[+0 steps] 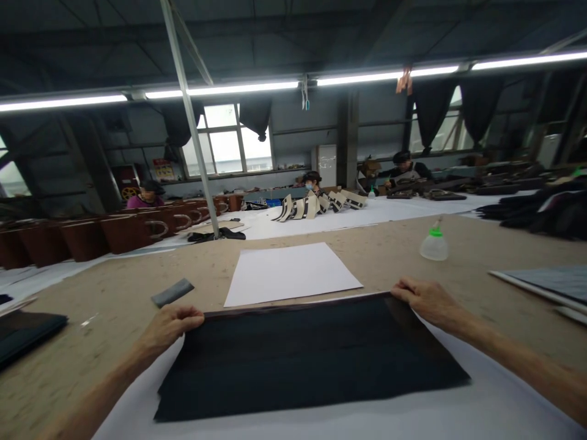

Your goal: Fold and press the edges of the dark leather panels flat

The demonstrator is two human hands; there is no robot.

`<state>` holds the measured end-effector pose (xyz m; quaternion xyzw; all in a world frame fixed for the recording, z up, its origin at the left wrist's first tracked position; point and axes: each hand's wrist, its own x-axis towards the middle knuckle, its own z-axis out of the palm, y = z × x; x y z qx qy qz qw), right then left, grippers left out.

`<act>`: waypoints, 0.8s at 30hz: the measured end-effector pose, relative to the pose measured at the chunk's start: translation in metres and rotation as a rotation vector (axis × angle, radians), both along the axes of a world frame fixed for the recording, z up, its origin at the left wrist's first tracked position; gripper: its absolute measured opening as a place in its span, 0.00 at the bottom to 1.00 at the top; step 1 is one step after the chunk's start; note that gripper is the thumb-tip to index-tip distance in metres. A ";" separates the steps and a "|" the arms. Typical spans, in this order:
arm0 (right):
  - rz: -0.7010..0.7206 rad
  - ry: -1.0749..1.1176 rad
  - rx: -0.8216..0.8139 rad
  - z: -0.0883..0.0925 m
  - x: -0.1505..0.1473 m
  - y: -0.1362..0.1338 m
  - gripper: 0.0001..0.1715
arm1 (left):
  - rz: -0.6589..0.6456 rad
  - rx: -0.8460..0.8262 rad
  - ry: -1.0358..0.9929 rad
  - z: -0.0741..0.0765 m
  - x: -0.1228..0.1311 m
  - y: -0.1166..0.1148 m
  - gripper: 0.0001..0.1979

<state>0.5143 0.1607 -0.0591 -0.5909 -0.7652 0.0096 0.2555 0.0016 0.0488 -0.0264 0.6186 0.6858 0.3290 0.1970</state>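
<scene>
Left hand: the left hand (170, 324) is gripping the far left corner of the dark sheet (302, 357), fingers curled over its edge.
Right hand: the right hand (424, 300) is pinching the far right corner of the same sheet, closed on the edge.
Dark sheet: it is lying flat on a larger white sheet (481, 409) at the near edge of the counter (119, 293), stretched between both hands.
Step in hand: the sheet is being held taut by its far edge, seemingly to square or smooth it.
Next move: it is likely calling for an even pull from both corners, so no crease forms.
Nearby: white paper (291, 274) is lying just beyond the sheet; a grey strip (173, 292) and a green-capped bottle (433, 244) are resting further off.
Others: people are sitting at far tables.
</scene>
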 end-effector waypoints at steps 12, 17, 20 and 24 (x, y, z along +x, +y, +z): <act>-0.101 -0.030 0.011 -0.022 -0.004 0.013 0.12 | 0.092 0.148 0.138 -0.025 -0.002 0.011 0.15; -0.131 -0.032 0.033 -0.024 -0.006 0.011 0.10 | 0.110 0.199 0.146 -0.030 -0.001 0.013 0.14; -0.148 -0.035 0.058 -0.024 -0.007 0.010 0.09 | 0.118 0.214 0.196 -0.030 -0.001 0.015 0.11; -0.215 -0.033 0.139 -0.014 -0.010 0.000 0.08 | 0.133 0.260 0.265 -0.028 0.002 0.014 0.07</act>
